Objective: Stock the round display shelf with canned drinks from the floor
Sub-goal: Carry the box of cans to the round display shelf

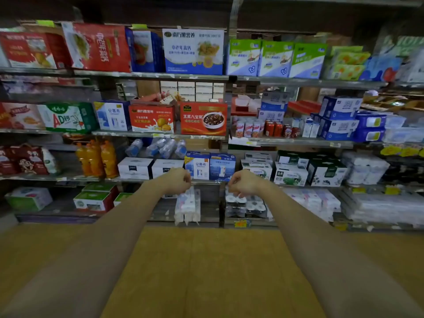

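Observation:
Both my arms stretch straight out in front of me over a tan floor [206,271]. My left hand [177,180] and my right hand [242,183] hang bent down at the wrist with curled fingers, and neither holds anything. They hover in the air about a hand's width apart, short of the wall shelving. No round display shelf is in view. The only cans I see are several red and pale ones [263,128] standing on a wall shelf at centre right.
Long wall shelving [160,134] fills the view with boxed milk and drink cartons, orange juice bottles [96,159], water bottles and tissue packs. Shrink-wrapped toilet paper rolls [245,206] sit on the lowest shelf behind my hands.

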`<action>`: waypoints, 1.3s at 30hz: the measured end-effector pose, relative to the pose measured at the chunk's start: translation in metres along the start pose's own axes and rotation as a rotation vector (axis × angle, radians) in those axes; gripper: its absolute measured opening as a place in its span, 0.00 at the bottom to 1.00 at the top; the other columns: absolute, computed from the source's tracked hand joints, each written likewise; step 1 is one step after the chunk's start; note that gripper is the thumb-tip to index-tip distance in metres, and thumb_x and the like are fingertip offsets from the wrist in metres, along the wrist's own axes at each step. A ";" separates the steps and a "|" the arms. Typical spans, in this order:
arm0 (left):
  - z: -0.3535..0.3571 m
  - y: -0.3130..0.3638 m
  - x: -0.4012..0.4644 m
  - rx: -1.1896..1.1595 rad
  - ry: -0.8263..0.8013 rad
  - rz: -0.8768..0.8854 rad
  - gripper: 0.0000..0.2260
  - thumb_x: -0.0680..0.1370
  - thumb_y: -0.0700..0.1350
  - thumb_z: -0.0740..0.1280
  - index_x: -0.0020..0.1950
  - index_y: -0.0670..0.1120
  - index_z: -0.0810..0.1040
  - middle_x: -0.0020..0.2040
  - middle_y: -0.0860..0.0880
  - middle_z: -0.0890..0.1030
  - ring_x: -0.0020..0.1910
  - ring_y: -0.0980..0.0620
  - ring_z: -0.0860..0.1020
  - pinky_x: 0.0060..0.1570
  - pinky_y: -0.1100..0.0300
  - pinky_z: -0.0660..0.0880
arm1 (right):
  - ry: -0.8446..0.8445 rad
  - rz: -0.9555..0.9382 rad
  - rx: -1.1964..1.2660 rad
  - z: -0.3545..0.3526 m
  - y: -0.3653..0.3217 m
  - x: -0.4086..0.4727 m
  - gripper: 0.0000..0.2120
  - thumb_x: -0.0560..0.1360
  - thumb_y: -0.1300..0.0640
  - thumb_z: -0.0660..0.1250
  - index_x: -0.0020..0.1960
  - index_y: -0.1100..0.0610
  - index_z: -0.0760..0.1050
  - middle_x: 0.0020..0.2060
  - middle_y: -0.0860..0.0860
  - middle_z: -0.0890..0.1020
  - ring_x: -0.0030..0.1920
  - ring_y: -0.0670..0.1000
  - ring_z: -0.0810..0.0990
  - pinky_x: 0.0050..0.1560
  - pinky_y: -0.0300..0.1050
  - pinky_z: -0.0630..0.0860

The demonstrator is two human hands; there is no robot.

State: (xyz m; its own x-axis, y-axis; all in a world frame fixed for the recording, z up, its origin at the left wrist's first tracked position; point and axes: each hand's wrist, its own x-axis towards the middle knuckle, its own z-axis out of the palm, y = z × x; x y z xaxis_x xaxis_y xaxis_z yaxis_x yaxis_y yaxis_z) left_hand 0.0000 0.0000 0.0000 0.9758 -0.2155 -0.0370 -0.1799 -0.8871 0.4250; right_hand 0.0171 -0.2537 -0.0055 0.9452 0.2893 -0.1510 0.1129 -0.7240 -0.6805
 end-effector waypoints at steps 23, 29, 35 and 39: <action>0.166 -0.207 -0.105 -0.178 -0.015 -0.876 0.08 0.78 0.37 0.62 0.51 0.38 0.81 0.49 0.40 0.82 0.48 0.41 0.80 0.43 0.57 0.71 | -0.772 -0.073 -0.093 0.297 -0.005 0.175 0.04 0.78 0.59 0.65 0.48 0.60 0.75 0.42 0.55 0.79 0.41 0.53 0.77 0.38 0.49 0.73; 0.239 -0.198 -0.233 -0.302 -0.012 -1.269 0.09 0.79 0.40 0.58 0.43 0.45 0.76 0.42 0.47 0.79 0.38 0.48 0.75 0.35 0.58 0.70 | -1.082 -0.209 -0.270 0.433 0.003 0.119 0.05 0.72 0.59 0.68 0.40 0.55 0.72 0.38 0.54 0.78 0.37 0.53 0.78 0.39 0.47 0.75; 0.280 -0.162 -0.339 -0.419 0.080 -1.587 0.08 0.80 0.44 0.62 0.51 0.42 0.78 0.48 0.47 0.79 0.45 0.48 0.76 0.42 0.57 0.73 | -1.226 -0.410 -0.413 0.511 -0.011 0.032 0.05 0.73 0.57 0.69 0.45 0.57 0.75 0.37 0.55 0.78 0.40 0.55 0.78 0.44 0.51 0.78; 0.302 -0.134 -0.395 -0.494 0.177 -1.705 0.09 0.80 0.44 0.61 0.54 0.42 0.78 0.51 0.45 0.78 0.47 0.46 0.77 0.44 0.53 0.77 | -1.241 -0.533 -0.500 0.535 -0.020 -0.028 0.07 0.76 0.59 0.67 0.41 0.59 0.72 0.36 0.56 0.77 0.38 0.55 0.75 0.39 0.48 0.70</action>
State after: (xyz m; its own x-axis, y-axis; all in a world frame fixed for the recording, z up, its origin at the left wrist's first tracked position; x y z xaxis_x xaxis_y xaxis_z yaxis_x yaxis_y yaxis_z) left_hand -0.3992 0.0811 -0.3161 0.0307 0.7926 -0.6090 0.9628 0.1402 0.2310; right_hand -0.1750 0.0875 -0.3717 -0.0853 0.7503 -0.6556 0.7010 -0.4224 -0.5746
